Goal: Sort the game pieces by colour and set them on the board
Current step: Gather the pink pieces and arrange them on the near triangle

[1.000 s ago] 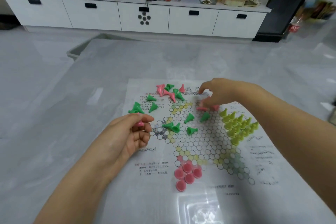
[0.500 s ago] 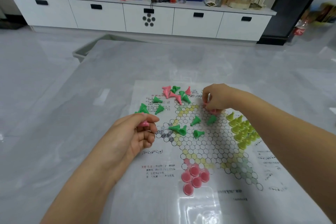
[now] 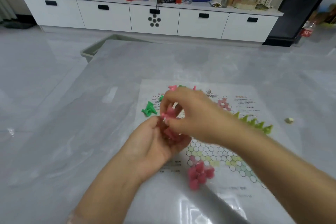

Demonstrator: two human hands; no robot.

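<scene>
The right hand (image 3: 192,112) has crossed to the cupped left hand (image 3: 154,143), both clutching pink pieces (image 3: 170,114).

Grey table (image 3: 87,151) bears the paper board (image 3: 258,151) and a small scrap (image 3: 289,120).

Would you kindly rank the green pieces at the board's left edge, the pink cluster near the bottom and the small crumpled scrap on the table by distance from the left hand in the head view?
1. Green pieces, just above the left hand.
2. Pink cluster, lower right.
3. Crumpled scrap, far right.
</scene>
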